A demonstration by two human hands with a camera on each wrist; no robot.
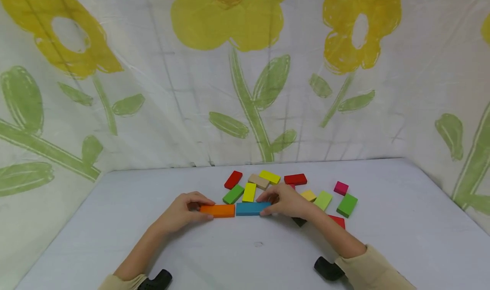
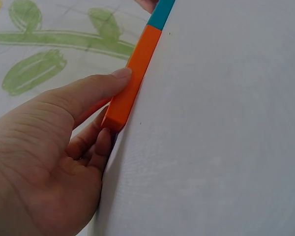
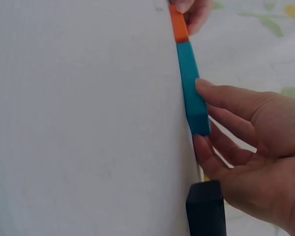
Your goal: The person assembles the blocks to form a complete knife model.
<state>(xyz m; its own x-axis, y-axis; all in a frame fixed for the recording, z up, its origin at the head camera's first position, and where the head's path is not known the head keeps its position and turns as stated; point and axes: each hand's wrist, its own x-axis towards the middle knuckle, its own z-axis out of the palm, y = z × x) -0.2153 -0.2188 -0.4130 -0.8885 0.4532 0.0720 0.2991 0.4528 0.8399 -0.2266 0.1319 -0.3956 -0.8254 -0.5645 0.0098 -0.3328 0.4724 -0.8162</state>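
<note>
Left hand (image 1: pixel 180 213) pinching orange block (image 1: pixel 222 211), right hand (image 1: pixel 289 201) pinching blue block (image 1: pixel 249 209), both grips holding outer ends, seemingly keeping facing ends free; blocks lying end to end on table (image 1: pixel 237 260).

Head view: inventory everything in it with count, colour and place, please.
Orange block: 1, orange, front row left
Blue block: 1, blue, just right of orange
Red blocks: 3, red, two at back, one right, partly hidden
Green blocks: 3, green (one lighter), one behind orange, two right
Yellow blocks: 3, yellow, two behind blue, one right
Tan block: 1, tan, behind blue
Pink block: 1, pink, back right
Reddish block: 1, reddish, mostly hidden, back middle
Black block: 1, black, right of blue, partly hidden
Table: 1, white, under the blocks
Backdrop: 1, white with yellow flowers, behind table
Devices: 2, black, near bottom edge
Sleeves: 2, beige, bottom edge
Left hand: 1, pinching orange block
Right hand: 1, pinching blue block
</note>
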